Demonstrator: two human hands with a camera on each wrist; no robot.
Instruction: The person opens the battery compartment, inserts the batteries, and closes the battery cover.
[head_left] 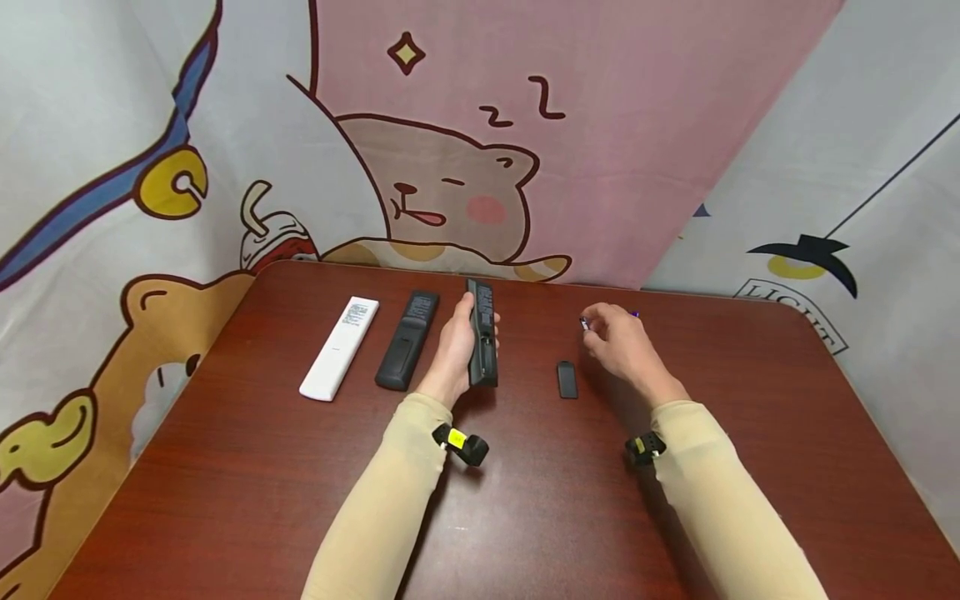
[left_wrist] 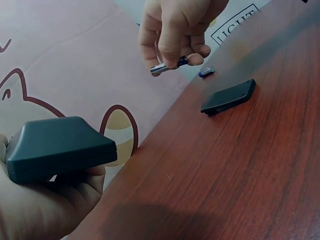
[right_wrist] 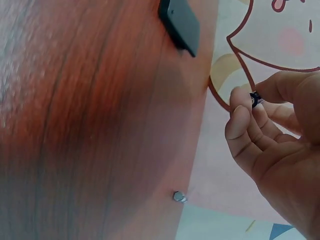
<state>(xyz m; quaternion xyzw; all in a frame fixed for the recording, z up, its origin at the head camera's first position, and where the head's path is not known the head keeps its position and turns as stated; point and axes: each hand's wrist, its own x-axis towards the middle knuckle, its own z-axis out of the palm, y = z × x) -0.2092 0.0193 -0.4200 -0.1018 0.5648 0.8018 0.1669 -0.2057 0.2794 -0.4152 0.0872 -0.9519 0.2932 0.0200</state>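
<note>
My left hand (head_left: 452, 348) grips a black remote control (head_left: 482, 337), its back turned up and tilted, with the battery compartment uncovered in the head view. In the left wrist view only the end of this remote (left_wrist: 60, 150) shows, lying over the palm. Over the table to the right, my right hand (head_left: 624, 343) pinches a small battery (left_wrist: 167, 66) between thumb and fingers. A second battery (left_wrist: 206, 71) lies on the table, mostly hidden behind the right hand in the head view. Between the hands rests a black battery cover (head_left: 567, 380).
Left of the held remote, a second black remote (head_left: 407, 340) and a white remote (head_left: 340, 348) lie face down on the brown table (head_left: 525, 517). A printed cloth (head_left: 600, 167) hangs along the table's back edge.
</note>
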